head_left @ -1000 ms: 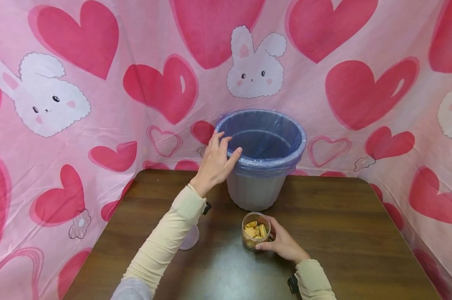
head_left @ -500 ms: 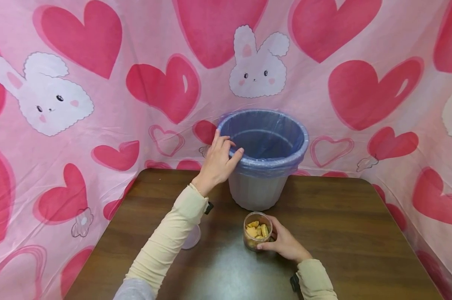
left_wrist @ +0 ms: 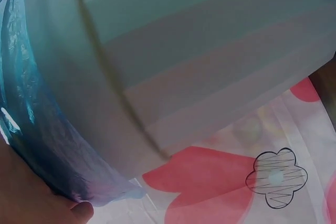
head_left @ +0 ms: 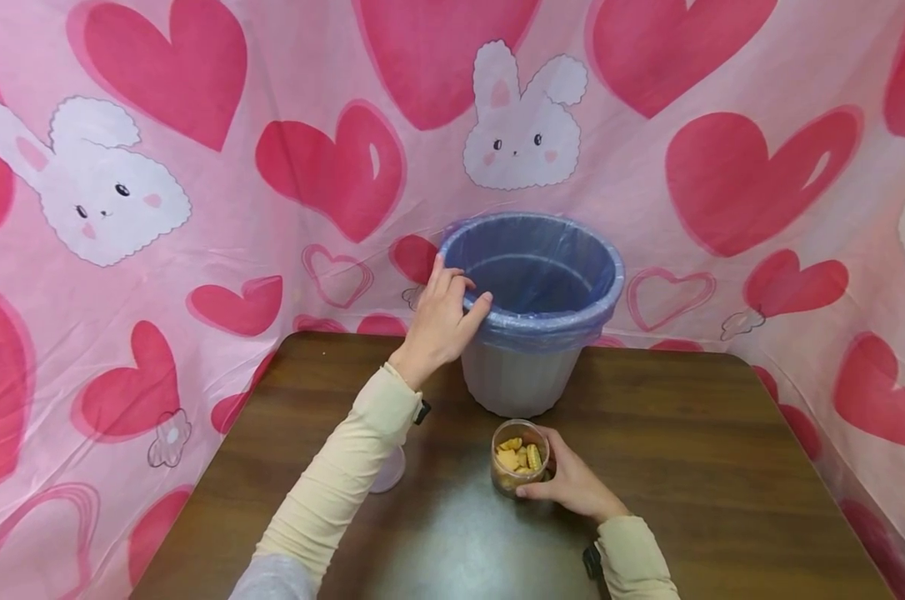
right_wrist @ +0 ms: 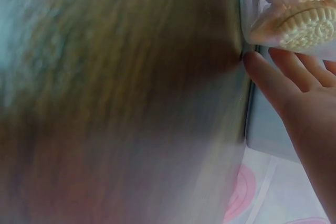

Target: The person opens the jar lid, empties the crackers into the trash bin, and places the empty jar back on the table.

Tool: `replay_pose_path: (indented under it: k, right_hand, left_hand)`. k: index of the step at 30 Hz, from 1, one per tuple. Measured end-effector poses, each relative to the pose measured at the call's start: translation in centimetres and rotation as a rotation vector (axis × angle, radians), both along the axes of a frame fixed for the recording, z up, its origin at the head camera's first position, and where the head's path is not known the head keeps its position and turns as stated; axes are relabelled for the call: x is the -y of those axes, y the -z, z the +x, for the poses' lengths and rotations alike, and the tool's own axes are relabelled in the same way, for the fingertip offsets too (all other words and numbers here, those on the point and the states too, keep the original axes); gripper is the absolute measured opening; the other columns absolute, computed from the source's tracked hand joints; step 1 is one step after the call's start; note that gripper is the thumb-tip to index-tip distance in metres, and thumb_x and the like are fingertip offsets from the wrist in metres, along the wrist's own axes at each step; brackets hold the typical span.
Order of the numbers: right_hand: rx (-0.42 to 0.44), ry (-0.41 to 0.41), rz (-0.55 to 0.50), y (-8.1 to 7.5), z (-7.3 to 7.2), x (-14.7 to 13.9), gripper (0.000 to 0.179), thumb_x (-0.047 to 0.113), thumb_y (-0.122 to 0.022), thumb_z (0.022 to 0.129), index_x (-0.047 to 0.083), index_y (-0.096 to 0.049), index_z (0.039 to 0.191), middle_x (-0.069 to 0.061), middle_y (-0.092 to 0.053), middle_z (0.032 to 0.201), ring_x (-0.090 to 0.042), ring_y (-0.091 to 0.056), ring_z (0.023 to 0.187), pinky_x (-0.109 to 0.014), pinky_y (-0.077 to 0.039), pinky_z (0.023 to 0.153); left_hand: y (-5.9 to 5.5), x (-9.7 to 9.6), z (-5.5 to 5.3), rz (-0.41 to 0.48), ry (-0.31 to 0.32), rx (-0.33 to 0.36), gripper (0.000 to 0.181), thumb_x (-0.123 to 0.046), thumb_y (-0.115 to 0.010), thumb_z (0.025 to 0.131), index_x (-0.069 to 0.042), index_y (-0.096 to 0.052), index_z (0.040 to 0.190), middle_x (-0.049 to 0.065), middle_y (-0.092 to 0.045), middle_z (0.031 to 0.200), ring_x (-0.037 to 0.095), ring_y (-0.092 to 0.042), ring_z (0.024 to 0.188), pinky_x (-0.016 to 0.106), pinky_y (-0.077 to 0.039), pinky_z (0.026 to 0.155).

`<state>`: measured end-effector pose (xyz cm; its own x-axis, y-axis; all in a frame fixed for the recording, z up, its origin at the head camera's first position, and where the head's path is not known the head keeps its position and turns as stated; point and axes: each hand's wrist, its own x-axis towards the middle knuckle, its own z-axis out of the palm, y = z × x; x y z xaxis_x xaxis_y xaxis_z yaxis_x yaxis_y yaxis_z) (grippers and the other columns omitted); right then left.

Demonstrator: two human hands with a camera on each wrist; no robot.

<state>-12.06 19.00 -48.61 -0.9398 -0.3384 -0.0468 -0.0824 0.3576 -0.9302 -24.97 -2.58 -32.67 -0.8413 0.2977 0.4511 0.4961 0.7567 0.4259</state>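
Observation:
A pale trash can [head_left: 523, 379] with a blue plastic liner [head_left: 557, 331] folded over its rim stands at the back of the table. My left hand [head_left: 443, 321] grips the left side of this rim. In the left wrist view, the liner [left_wrist: 47, 119] and one fingertip show at the can's side. In front of the can, a clear jar [head_left: 507, 483] of small yellow biscuits [head_left: 518, 457] sits upright on the table. My right hand [head_left: 572, 479] holds it from the right, thumb at the front. The right wrist view shows a ridged biscuit [right_wrist: 307, 24] through the jar wall.
A round, clear lid [head_left: 389, 471] lies on the brown wooden table [head_left: 685, 467], partly hidden behind my left forearm. Pink cloth [head_left: 332, 67] with hearts and rabbits hangs close behind the can and along both sides.
The whole scene shifts slightly right and up in the head view. Both hands keep their places on the can and the jar.

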Motion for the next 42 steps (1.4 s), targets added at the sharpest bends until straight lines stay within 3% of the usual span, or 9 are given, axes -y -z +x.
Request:
replay_pose_path:
  k: [6,14,29,36,42]
  right_hand:
    - [-0.015,0.020,0.046,-0.2,0.1,0.3,0.088,0.020,-0.081,0.063,0.005,-0.031,0.134,-0.016,-0.043,0.132,-0.027,-0.045,0.116,-0.042,-0.037,0.096]
    - [-0.032,0.038,0.067,-0.2,0.0,0.4,0.086,0.022,-0.081,0.062,0.005,-0.033,0.132,-0.014,-0.044,0.131,-0.026,-0.046,0.116,-0.039,-0.036,0.096]
    - [-0.046,0.109,0.068,0.0,0.1,0.8,0.084,0.022,-0.083,0.059,0.005,-0.039,0.128,-0.011,-0.051,0.125,-0.025,-0.049,0.112,-0.040,-0.037,0.094]
    - [-0.058,0.143,0.077,0.1,0.0,0.7,0.083,0.021,-0.083,0.058,0.004,-0.039,0.127,-0.011,-0.052,0.123,-0.025,-0.050,0.112,-0.044,-0.037,0.094]
    - [-0.086,0.183,0.095,2.3,-0.8,-0.2,0.085,0.031,-0.084,0.055,0.013,-0.040,0.126,-0.005,-0.053,0.122,-0.019,-0.051,0.112,-0.036,-0.040,0.092]
  left_hand:
    - [-0.1,0.0,0.0,-0.025,-0.013,0.001,0.059,-0.053,-0.035,0.088,-0.006,-0.049,0.119,0.010,-0.037,0.137,0.023,-0.004,0.139,0.045,-0.018,0.109]
    - [-0.3,0.0,0.1,-0.086,-0.035,0.021,0.074,-0.058,-0.031,0.087,-0.003,-0.030,0.138,0.010,-0.024,0.147,0.023,-0.003,0.139,0.041,-0.013,0.111]
    - [-0.6,0.0,0.3,-0.150,-0.044,0.041,0.077,-0.058,-0.029,0.088,-0.002,-0.025,0.140,0.012,-0.023,0.147,0.024,-0.003,0.139,0.037,-0.009,0.112]
    - [-0.5,-0.1,0.3,-0.161,-0.049,0.016,0.077,-0.058,-0.028,0.088,-0.001,-0.026,0.140,0.013,-0.024,0.147,0.026,-0.005,0.139,0.037,-0.010,0.112]
    - [-0.6,0.0,0.3,-0.164,-0.054,0.005,0.076,-0.057,-0.029,0.089,0.000,-0.028,0.138,0.013,-0.026,0.146,0.026,-0.007,0.139,0.036,-0.009,0.112]
